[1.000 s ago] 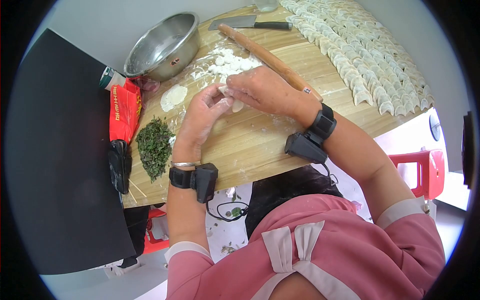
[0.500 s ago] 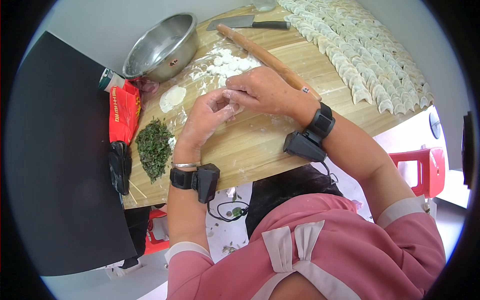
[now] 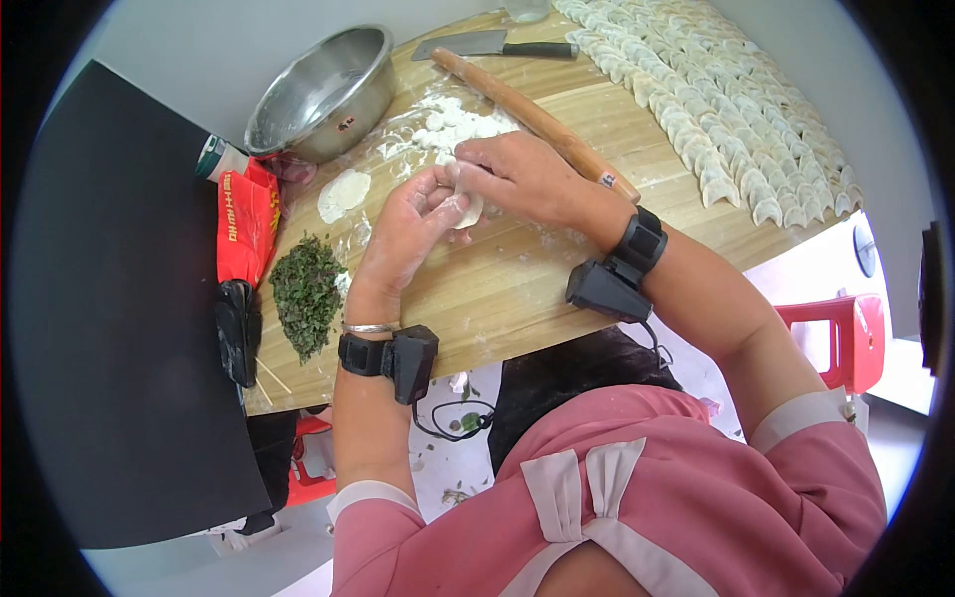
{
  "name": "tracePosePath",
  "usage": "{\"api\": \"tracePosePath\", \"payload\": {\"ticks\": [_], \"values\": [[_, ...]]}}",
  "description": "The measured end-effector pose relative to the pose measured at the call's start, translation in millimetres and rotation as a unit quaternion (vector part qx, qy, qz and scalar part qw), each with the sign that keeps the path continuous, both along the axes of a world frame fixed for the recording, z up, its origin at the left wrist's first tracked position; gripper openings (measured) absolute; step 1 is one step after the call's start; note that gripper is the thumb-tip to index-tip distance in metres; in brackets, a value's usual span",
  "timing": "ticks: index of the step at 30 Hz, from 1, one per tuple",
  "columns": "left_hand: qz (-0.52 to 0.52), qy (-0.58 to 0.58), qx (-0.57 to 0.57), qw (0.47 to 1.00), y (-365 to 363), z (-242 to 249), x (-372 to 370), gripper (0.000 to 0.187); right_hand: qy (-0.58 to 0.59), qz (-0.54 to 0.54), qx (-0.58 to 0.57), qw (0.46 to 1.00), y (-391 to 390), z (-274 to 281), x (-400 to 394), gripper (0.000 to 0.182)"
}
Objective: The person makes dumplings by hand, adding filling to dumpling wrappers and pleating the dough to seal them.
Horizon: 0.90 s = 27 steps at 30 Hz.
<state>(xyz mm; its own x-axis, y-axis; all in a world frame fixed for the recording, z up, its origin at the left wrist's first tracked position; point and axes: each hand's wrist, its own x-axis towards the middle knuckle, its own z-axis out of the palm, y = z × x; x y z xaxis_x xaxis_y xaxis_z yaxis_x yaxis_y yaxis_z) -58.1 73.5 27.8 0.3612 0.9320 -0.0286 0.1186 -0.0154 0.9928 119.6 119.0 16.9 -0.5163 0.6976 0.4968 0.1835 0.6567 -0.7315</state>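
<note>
Between my two hands is a small dough wrapper [image 3: 470, 211], pale and partly folded. My left hand [image 3: 410, 224] grips its lower left side with curled fingers and thumb. My right hand [image 3: 517, 174] pinches its upper edge, the fingertips touching those of my left hand. Whether anything is inside the wrapper is hidden. Left of my hands, a flat round wrapper [image 3: 344, 195] lies on the wooden board [image 3: 497, 289]. Chopped green leaves [image 3: 306, 294] form a heap below it. White floury dough pieces [image 3: 453, 127] lie just beyond my fingers.
A rolling pin [image 3: 537, 119] lies diagonally behind my right hand, with a cleaver [image 3: 477, 45] beyond it. The steel bowl [image 3: 323, 99] stands back left, near a red bag [image 3: 247, 224]. Rows of dumplings [image 3: 726, 119] cover the right side. Two thin sticks [image 3: 272, 380] lie front left.
My right hand has shifted slightly and its fingers have moved up along the wrapper. More of the pale dough now shows between my hands.
</note>
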Motion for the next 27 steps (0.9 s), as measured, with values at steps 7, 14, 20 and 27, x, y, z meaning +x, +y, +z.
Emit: {"api": "tracePosePath", "payload": {"ticks": [7,14,20,27], "values": [[0.01,-0.011,0.009,1.0,0,-2,0,0.023,-0.005,0.062,-0.066,0.996,-8,9,1,0.03],[0.05,-0.011,0.017,0.999,6,-5,-5,0.024,-0.039,0.001,-0.075,0.996,-2,2,-1,0.02],[0.068,-0.022,0.03,0.997,5,-4,-5,0.019,0.006,0.001,0.1,0.995,2,-2,-4,0.03],[0.113,-0.019,0.037,0.993,8,-5,-7,0.018,-0.019,-0.001,0.03,0.999,1,-5,-5,0.023]]}}
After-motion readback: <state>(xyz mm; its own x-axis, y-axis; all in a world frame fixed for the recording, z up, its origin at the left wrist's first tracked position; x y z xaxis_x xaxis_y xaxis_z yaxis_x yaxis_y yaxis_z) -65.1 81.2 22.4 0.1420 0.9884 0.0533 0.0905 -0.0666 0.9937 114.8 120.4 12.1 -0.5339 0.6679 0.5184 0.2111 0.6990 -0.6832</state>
